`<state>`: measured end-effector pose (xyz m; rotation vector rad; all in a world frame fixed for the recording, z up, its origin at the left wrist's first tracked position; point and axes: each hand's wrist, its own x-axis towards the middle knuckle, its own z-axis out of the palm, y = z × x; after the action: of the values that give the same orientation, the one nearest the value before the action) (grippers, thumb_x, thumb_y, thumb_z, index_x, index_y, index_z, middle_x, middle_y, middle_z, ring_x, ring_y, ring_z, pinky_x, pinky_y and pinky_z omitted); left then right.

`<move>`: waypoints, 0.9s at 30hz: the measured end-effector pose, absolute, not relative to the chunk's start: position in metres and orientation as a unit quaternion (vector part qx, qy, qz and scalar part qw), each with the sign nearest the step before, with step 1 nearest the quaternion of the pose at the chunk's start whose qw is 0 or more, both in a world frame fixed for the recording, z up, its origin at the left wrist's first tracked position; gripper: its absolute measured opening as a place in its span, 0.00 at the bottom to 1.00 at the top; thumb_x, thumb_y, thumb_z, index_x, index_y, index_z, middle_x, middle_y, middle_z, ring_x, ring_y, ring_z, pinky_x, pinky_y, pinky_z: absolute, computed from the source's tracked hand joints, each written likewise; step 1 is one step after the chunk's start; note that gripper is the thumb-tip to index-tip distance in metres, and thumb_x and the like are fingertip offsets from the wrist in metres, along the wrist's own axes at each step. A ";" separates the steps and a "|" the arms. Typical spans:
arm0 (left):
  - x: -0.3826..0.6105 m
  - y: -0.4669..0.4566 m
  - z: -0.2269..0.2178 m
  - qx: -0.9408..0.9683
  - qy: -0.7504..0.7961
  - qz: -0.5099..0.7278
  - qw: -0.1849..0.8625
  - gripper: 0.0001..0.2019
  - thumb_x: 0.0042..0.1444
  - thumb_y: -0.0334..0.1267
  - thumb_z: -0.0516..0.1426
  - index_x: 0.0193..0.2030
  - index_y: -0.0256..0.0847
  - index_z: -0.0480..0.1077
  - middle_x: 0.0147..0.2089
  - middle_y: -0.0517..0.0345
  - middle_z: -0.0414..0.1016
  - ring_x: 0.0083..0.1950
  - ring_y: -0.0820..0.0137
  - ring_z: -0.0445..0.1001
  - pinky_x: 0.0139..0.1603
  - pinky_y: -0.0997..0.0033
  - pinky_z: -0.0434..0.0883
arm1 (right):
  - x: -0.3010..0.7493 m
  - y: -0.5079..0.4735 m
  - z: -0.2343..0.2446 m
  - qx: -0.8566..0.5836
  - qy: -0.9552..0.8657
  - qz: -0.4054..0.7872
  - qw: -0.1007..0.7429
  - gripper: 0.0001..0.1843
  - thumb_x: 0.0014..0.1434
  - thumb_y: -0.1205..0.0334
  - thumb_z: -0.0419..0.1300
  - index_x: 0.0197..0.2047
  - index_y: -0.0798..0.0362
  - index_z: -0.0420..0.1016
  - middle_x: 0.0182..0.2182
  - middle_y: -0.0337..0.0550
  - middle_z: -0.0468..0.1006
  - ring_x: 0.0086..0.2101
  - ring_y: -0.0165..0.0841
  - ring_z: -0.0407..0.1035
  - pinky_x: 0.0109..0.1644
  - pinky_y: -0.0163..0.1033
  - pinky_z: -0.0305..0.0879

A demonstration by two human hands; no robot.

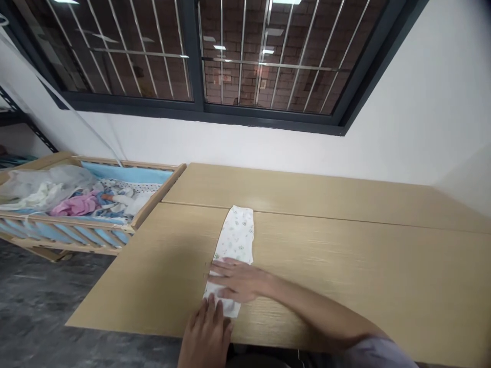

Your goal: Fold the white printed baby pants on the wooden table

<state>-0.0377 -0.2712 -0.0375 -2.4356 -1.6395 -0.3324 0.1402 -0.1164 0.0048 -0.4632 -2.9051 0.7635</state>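
Observation:
A narrow white cloth garment with a small printed pattern (238, 232) lies flat and lengthwise on the wooden table. It may be folded, but its exact kind is not clear. My right hand (240, 280) rests across its lower half, palm down with fingers stretched out to the left, slightly smeared by motion. At the garment's near left corner, my left hand (207, 329) lies with its fingers extended and the tips touching the cloth. Both hands cover parts of the garment's near end.
The light wooden table (345, 266) has a seam running across it near the back. To its left stands a wooden crib (138, 220) with blue lining, holding clothes, a pink cloth (76, 204) and a clear plastic bag (57, 179). A barred window (199, 107) is in the wall behind.

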 end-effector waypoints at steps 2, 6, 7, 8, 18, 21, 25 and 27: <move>-0.039 -0.269 -0.036 -0.828 -0.546 -0.088 0.095 0.18 0.65 0.44 0.51 0.56 0.44 0.77 0.62 0.44 0.76 0.61 0.51 0.75 0.54 0.55 0.75 | 0.142 -0.085 -0.006 -0.196 -0.952 0.229 0.048 0.35 0.73 0.41 0.42 0.77 0.47 0.46 0.75 0.48 0.40 0.73 0.38 0.34 0.75 0.51 0.31; -0.039 -0.267 -0.035 -0.838 -0.531 -0.057 0.111 0.18 0.66 0.40 0.50 0.55 0.45 0.77 0.61 0.45 0.77 0.60 0.52 0.76 0.51 0.55 0.77 | 0.150 -0.005 -0.016 -0.311 -0.930 0.183 0.068 0.37 0.72 0.40 0.44 0.77 0.46 0.45 0.75 0.46 0.41 0.73 0.39 0.35 0.75 0.52 0.29; -0.039 -0.267 -0.036 -0.836 -0.534 -0.058 0.114 0.18 0.66 0.40 0.50 0.55 0.46 0.78 0.60 0.45 0.77 0.59 0.52 0.77 0.51 0.55 0.77 | 0.154 0.013 -0.017 -0.338 -0.922 0.173 0.075 0.36 0.72 0.41 0.44 0.77 0.47 0.46 0.75 0.47 0.42 0.73 0.39 0.36 0.75 0.51 0.30; -0.039 -0.267 -0.036 -0.833 -0.537 -0.061 0.116 0.18 0.66 0.40 0.50 0.54 0.45 0.78 0.60 0.45 0.77 0.59 0.53 0.77 0.50 0.56 0.78 | 0.158 0.030 -0.016 -0.361 -0.915 0.164 0.080 0.35 0.72 0.43 0.45 0.76 0.47 0.47 0.75 0.46 0.43 0.73 0.39 0.37 0.75 0.51 0.30; -0.032 -0.265 -0.027 -0.817 -0.523 -0.108 0.220 0.17 0.67 0.40 0.50 0.52 0.38 0.78 0.56 0.40 0.80 0.53 0.55 0.81 0.45 0.60 0.77 | 0.163 0.020 0.013 -0.362 -0.917 0.089 0.142 0.33 0.74 0.49 0.41 0.75 0.60 0.50 0.73 0.58 0.49 0.72 0.45 0.42 0.74 0.56 0.41; -0.033 -0.261 -0.017 -0.830 -0.503 -0.120 0.211 0.17 0.69 0.38 0.48 0.51 0.40 0.78 0.54 0.44 0.81 0.52 0.58 0.81 0.45 0.62 0.76 | 0.165 -0.056 0.029 -0.310 -0.923 0.127 0.186 0.27 0.74 0.49 0.44 0.68 0.53 0.64 0.63 0.54 0.70 0.62 0.42 0.63 0.67 0.51 0.58; -0.039 -0.255 -0.001 -0.844 -0.495 -0.149 0.144 0.14 0.70 0.37 0.48 0.49 0.46 0.76 0.51 0.54 0.83 0.51 0.61 0.81 0.48 0.63 0.75 | 0.180 -0.156 0.036 -0.216 -0.947 0.194 0.136 0.19 0.73 0.51 0.49 0.53 0.50 0.76 0.44 0.44 0.79 0.46 0.35 0.72 0.57 0.43 0.66; -0.044 -0.254 0.002 -0.839 -0.507 -0.163 0.112 0.12 0.69 0.42 0.51 0.51 0.46 0.74 0.52 0.53 0.82 0.51 0.61 0.81 0.49 0.62 0.76 | 0.188 -0.191 0.031 -0.225 -0.946 0.183 0.146 0.20 0.70 0.47 0.53 0.55 0.50 0.74 0.48 0.46 0.78 0.50 0.38 0.70 0.60 0.44 0.64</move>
<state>-0.0441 -0.2537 0.0022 -2.4616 -1.4894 -0.4774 0.1875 -0.1909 0.0308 -0.6466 -2.7232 0.5281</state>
